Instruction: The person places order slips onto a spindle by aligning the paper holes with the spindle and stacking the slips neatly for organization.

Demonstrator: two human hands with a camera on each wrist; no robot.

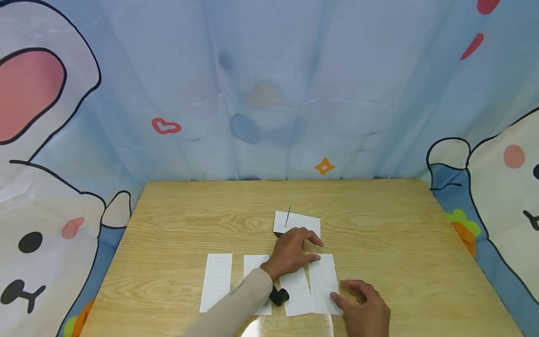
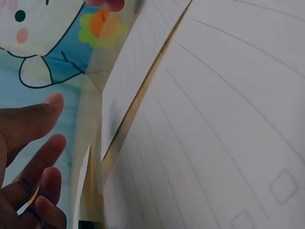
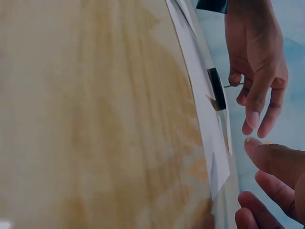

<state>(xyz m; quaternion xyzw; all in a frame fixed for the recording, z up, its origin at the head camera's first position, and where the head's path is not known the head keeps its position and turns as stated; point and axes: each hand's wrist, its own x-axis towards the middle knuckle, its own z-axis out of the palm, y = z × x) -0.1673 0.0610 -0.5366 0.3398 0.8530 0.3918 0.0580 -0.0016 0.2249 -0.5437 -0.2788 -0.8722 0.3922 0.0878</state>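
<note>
Rightmost paper (image 1: pixel 324 286) between both hands (image 1: pixel 290 250)

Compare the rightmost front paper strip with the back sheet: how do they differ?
The rightmost strip runs lengthwise front to back; the back sheet lies crosswise. A thin dark rod overlaps the back sheet in the head view; none overlaps the rightmost strip. Both are white.
</note>
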